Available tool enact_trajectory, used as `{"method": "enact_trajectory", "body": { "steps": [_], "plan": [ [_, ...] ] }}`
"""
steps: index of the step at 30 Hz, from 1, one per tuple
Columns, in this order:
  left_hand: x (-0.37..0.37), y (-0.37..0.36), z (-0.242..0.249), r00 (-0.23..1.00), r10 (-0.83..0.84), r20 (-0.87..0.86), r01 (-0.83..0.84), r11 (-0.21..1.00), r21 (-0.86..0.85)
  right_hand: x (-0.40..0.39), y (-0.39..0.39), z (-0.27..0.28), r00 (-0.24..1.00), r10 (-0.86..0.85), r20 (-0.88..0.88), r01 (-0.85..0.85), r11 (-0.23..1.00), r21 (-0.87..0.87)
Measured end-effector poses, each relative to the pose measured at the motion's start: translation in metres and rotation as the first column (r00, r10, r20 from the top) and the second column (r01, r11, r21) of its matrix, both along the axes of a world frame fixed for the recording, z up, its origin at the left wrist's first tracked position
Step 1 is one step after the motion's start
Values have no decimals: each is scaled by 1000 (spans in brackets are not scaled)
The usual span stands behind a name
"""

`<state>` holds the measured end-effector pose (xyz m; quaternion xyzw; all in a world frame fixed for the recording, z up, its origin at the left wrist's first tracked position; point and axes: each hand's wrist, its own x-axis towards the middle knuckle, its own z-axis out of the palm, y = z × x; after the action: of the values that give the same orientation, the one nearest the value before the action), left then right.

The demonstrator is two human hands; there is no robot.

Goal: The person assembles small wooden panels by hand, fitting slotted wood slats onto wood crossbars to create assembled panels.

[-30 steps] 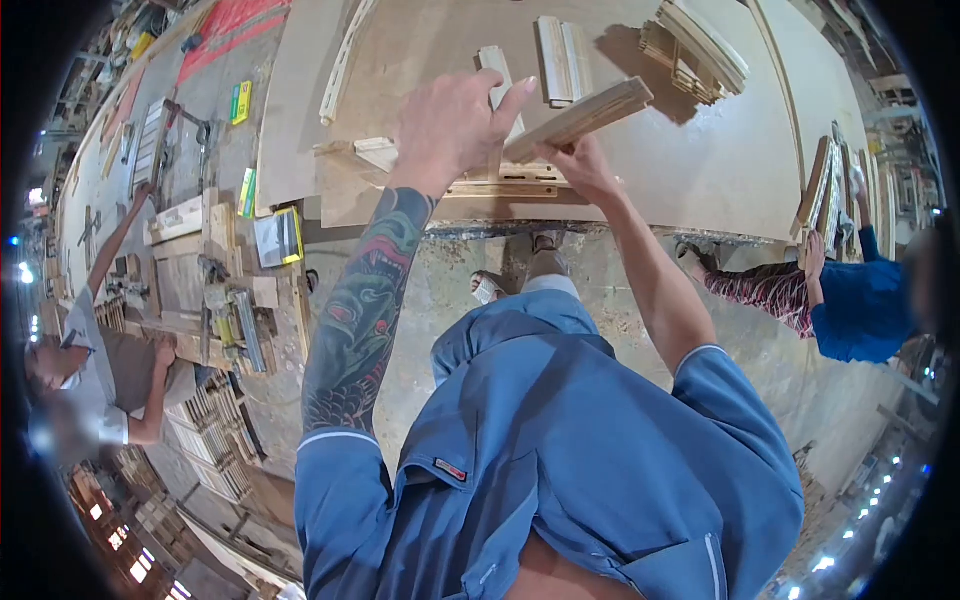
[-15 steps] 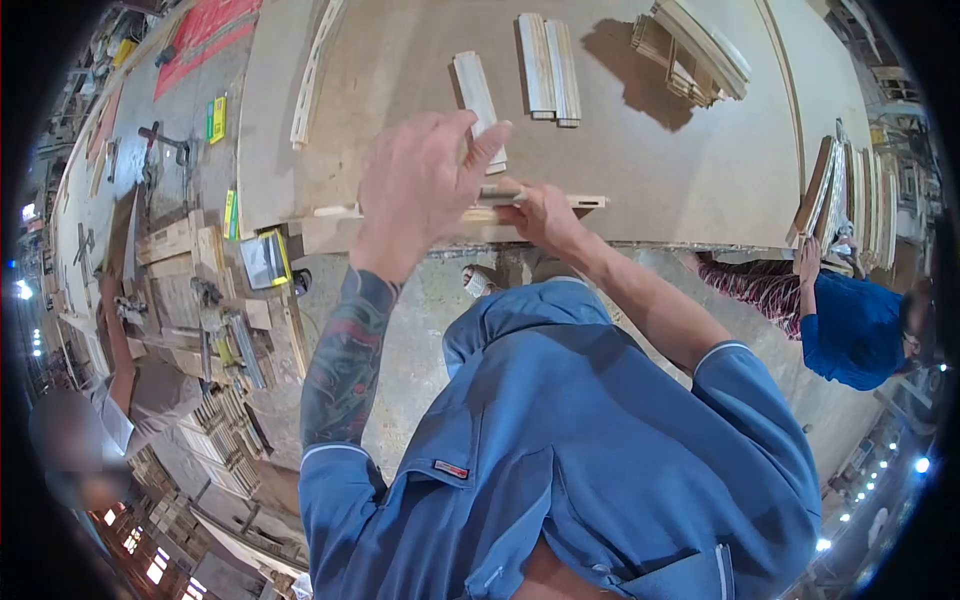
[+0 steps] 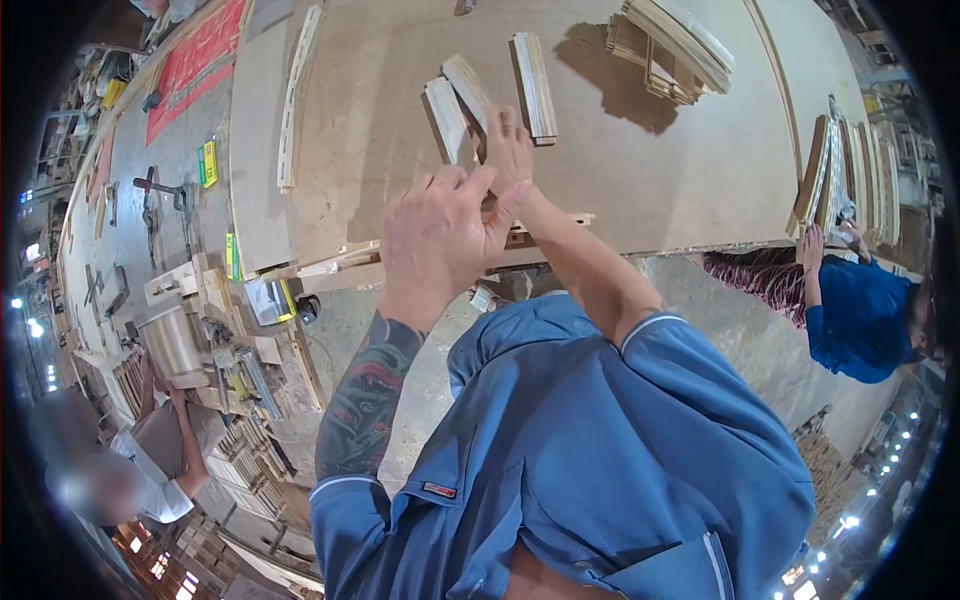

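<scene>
My right hand [image 3: 510, 158] reaches forward over the worktable, its fingers closed at the near end of a short wooden slat [image 3: 466, 85]. Left of that slat, another pale slat [image 3: 447, 120] lies at a slant, its near end behind my hands. My left hand [image 3: 438, 232] is above the table's front edge, nearer to me, with fingers curled and thumb forward. Whatever it grips is hidden by the hand. Beneath and beside it, a narrow wooden strip [image 3: 345, 260] runs along the edge. One more slat [image 3: 535, 88] lies to the right of my right hand.
A stack of wooden pieces [image 3: 675, 50] stands at the back right. A long slotted strip [image 3: 298, 100] lies left. Clamps [image 3: 160, 190] and a red sheet [image 3: 195, 70] are farther left. One co-worker [image 3: 860, 315] stands right, another [image 3: 150, 460] left.
My right hand has left the strip at the edge and moved forward to the slats. One slat of the right-hand pair now lies farther left. My left hand's fingers have curled more.
</scene>
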<state>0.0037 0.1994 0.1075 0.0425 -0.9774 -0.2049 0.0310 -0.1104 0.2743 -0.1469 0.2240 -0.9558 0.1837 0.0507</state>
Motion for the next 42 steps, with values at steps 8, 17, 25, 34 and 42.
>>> {"method": "enact_trajectory", "body": {
  "steps": [8, 17, 25, 34, 42],
  "plan": [
    [-2, -6, -1, 998, 31, 57, -34, 998, 52, 28, 101, 88, 719, 302, 626, 317, 659, -682],
    [2, -7, 1, 997, 25, 79, -35, 991, 126, 52, 115, 96, 659, 446, 606, -141, 864, -483],
    [4, -15, 1, 999, 44, 22, -49, 922, 385, 62, 120, 84, 700, 576, 421, -397, 805, -441],
    [0, -31, -8, 987, 125, -100, -82, 933, 350, -11, -11, 7, 986, 164, 32, -167, 982, 92],
    [8, -16, -8, 985, 159, -58, -145, 969, 200, -44, 60, 39, 779, 192, 597, -50, 968, -246]
  ]
}}
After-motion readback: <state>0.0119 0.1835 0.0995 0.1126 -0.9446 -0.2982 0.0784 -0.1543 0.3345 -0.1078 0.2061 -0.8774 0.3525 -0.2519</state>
